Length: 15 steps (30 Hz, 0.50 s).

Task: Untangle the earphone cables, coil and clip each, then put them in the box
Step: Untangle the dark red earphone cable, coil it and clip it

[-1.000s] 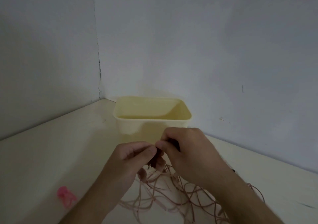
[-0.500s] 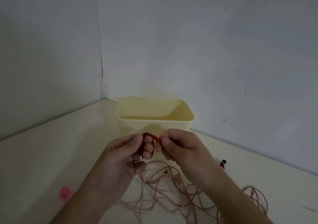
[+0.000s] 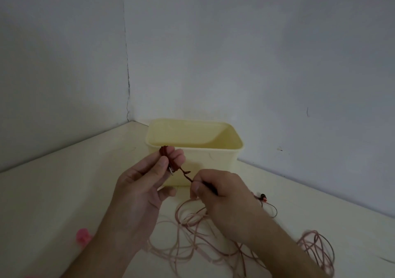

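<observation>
pinched between thumb and fingertips, the left hand (image 3: 141, 183) held a small dark red coil (image 3: 168, 157) wound round its raised fingers, just left of centre frame and in front of the near wall of the box (image 3: 213, 160). a metal plug tip (image 3: 171, 171) showed below the coil at the thumb. from the coil a short dark cord (image 3: 185, 174) ran down and to the right into the right hand (image 3: 220, 194), which gripped it between thumb and curled fingers, lower and right of the left hand. so the cord's long axis slanted from upper left to lower right, taut between the two hands, and the right hand was the nearer one to the free length; my judgement is that the next wrap would carry that hand up and over toward the coil.

at lower left a pink clip (image 3: 82, 236) lay on the table (image 3: 53, 192), well apart from both hands. below and right of the hands, loose pinkish cable (image 3: 192, 230) sprawled in tangled loops, with an earbud (image 3: 263, 197) beside the right wrist and another loop bundle (image 3: 318, 247) at lower right.

the box stood open in the corner; no cable showed in the part of its inside that was in view.
</observation>
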### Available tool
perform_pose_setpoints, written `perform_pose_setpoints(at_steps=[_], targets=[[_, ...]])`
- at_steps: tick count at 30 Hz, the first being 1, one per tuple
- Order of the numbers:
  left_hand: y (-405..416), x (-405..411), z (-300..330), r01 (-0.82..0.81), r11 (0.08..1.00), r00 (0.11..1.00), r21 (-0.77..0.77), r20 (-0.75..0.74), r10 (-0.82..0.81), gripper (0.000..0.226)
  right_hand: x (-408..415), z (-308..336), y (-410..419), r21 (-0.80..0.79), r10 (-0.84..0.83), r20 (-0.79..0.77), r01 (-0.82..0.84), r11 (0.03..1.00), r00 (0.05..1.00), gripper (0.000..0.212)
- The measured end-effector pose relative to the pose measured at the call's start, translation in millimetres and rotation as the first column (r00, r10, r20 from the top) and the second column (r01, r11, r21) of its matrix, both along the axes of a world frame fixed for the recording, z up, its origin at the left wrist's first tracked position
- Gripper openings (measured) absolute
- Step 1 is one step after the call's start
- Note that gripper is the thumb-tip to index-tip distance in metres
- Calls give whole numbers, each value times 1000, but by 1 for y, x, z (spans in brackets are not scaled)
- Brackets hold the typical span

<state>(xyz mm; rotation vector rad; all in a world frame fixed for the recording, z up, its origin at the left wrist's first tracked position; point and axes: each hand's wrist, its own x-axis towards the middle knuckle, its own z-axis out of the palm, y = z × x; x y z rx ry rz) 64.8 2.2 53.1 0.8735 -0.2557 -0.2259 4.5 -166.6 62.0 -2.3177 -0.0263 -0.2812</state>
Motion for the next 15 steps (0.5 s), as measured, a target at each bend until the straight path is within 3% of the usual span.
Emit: perform_pose_setpoints(at_steps=[8, 11, 13, 15], targets=[[4, 4, -2, 30, 999, 999, 32, -29, -29, 22, 0, 5, -11, -68, -39, -120, 31, 997, 992, 25], [1, 3, -3, 78, 995, 997, 56, -26, -77, 20, 1, 7, -8, 48, -3, -117, 8, 999, 993, 2], [-1, 2, -5, 103, 992, 995, 79, -13, -103, 19, -1, 6, -4, 157, 49, -95, -34, 987, 994, 14], [-1, 1, -5, 109, 989, 994, 96, 2, -110, 19, -1, 8, 2, 234, 51, -29, -43, 971, 998, 6]])
